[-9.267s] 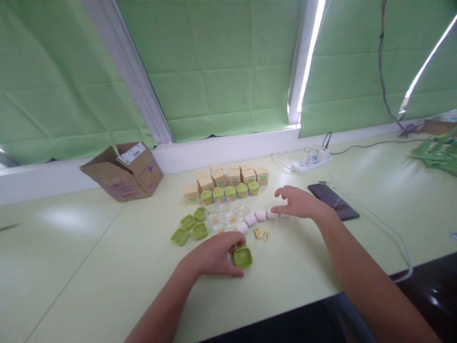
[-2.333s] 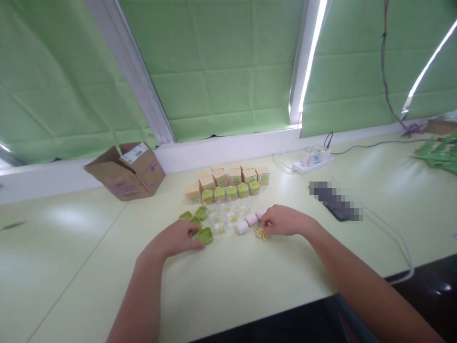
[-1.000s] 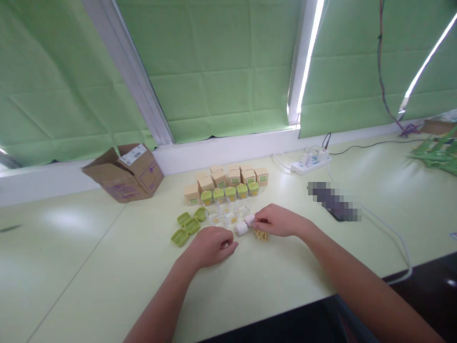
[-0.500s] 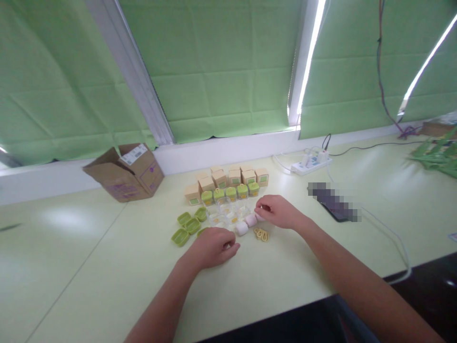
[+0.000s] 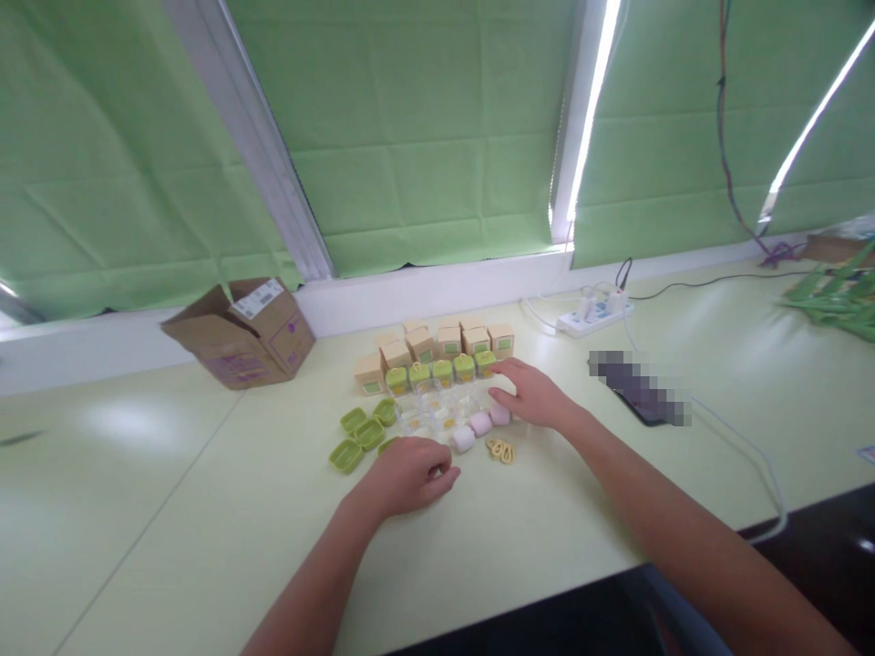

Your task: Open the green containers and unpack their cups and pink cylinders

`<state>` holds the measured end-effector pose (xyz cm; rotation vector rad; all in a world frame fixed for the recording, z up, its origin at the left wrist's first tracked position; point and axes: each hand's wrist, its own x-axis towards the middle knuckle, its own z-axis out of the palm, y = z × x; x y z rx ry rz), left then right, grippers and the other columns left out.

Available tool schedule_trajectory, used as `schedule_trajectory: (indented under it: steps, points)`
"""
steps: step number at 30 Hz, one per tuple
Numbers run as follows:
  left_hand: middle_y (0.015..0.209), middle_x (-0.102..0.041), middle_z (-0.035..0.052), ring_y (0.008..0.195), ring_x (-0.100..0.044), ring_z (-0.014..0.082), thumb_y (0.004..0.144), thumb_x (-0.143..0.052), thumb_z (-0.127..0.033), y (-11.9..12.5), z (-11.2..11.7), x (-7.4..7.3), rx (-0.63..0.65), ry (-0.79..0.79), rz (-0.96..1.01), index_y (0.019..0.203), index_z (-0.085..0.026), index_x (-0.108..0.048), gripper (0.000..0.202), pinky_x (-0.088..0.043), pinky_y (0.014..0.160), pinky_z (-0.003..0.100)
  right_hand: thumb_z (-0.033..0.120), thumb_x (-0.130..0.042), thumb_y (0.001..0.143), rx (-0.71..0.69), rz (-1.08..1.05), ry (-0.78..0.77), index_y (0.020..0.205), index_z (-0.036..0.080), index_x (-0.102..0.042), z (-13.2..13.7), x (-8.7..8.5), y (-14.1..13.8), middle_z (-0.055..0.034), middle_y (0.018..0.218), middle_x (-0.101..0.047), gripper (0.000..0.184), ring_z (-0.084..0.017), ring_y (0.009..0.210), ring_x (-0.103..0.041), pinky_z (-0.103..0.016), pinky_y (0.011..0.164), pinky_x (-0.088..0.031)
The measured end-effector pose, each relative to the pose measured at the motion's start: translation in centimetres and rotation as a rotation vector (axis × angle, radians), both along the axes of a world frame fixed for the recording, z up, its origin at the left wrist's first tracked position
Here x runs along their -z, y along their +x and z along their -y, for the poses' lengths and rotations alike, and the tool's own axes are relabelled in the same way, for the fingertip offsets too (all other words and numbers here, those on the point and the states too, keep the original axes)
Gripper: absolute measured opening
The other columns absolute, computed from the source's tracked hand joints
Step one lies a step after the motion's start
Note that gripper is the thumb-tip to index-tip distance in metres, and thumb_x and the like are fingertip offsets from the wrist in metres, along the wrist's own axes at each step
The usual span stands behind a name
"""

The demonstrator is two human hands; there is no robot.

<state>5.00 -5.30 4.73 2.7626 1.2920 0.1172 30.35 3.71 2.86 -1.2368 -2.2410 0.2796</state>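
My right hand [image 5: 531, 392] is open, its forefinger stretched out by the rightmost of a row of small clear boxes with green lids [image 5: 464, 366]. Its thumb hangs apart over a row of small pale pink and white rolls [image 5: 480, 424]. Lower left, my left hand [image 5: 410, 476] rests on the table with fingers loosely curled and the thumb apart; nothing shows in it. It partly covers one of several green lids [image 5: 369, 434]. Small clear open boxes [image 5: 432, 412] with yellow spots stand between the hands. Cream-yellow loops [image 5: 501, 451] lie in front of the rolls.
Small cream cartons [image 5: 449, 341] stand behind the green-lidded boxes. An open cardboard box [image 5: 263, 342] is at the back left. A power strip [image 5: 594, 316], a phone [image 5: 635, 387] and a white cable [image 5: 748, 446] lie to the right. The table's front edge runs below my arms.
My right hand has moved up and away from the rolls towards the rightmost green-lidded box, its fingers opening out. The rightmost roll is now more in sight. My left hand has stayed put.
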Motion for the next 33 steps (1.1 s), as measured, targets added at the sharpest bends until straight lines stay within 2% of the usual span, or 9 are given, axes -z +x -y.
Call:
schedule_trajectory:
  steps: [6, 12, 23, 33]
  points:
    - [0.064, -0.057, 0.0018, 0.06, -0.047, 0.0138, 0.089, -0.043, -0.037, 0.0, 0.1, -0.1, -0.008, -0.004, 0.004, 0.066, -0.018, -0.055, 0.033, -0.028, 0.057, 0.027, 0.036, -0.053, 0.085, 0.065, 0.045, -0.042, 0.136, 0.016, -0.039, -1.4, -0.4, 0.2, -0.014, 0.135, -0.048, 0.057, -0.026, 0.12, -0.048, -0.038, 0.1, -0.037]
    - [0.064, -0.057, 0.0016, 0.061, -0.048, 0.0137, 0.089, -0.044, -0.036, 0.0, 0.1, 0.0, 0.005, 0.009, 0.0, 0.066, -0.018, -0.054, 0.032, -0.028, 0.057, 0.027, 0.039, -0.059, 0.081, 0.097, 0.104, -0.087, 0.134, 0.016, -0.04, -3.3, -0.8, -0.3, -0.0152, 0.133, -0.049, 0.061, -0.027, 0.12, -0.048, -0.035, 0.098, -0.037]
    - [0.063, -0.057, 0.0012, 0.061, -0.048, 0.0141, 0.089, -0.044, -0.037, 0.0, 0.2, -0.2, 0.005, 0.035, -0.015, 0.065, -0.018, -0.054, 0.032, -0.027, 0.056, 0.028, 0.036, -0.064, 0.077, 0.187, 0.153, -0.138, 0.122, 0.017, -0.047, -7.0, 1.1, -1.5, -0.013, 0.117, -0.06, 0.051, -0.025, 0.106, -0.057, -0.029, 0.085, -0.04]
    - [0.065, -0.058, 0.0012, 0.061, -0.048, 0.0135, 0.09, -0.043, -0.035, 0.0, 0.1, -0.3, 0.02, 0.021, -0.03, 0.066, -0.018, -0.053, 0.031, -0.025, 0.055, 0.027, 0.039, -0.066, 0.075, 0.225, 0.152, -0.142, 0.113, 0.016, -0.052, -7.3, 1.7, -1.5, -0.0133, 0.114, -0.06, 0.047, -0.024, 0.102, -0.057, -0.029, 0.081, -0.041]
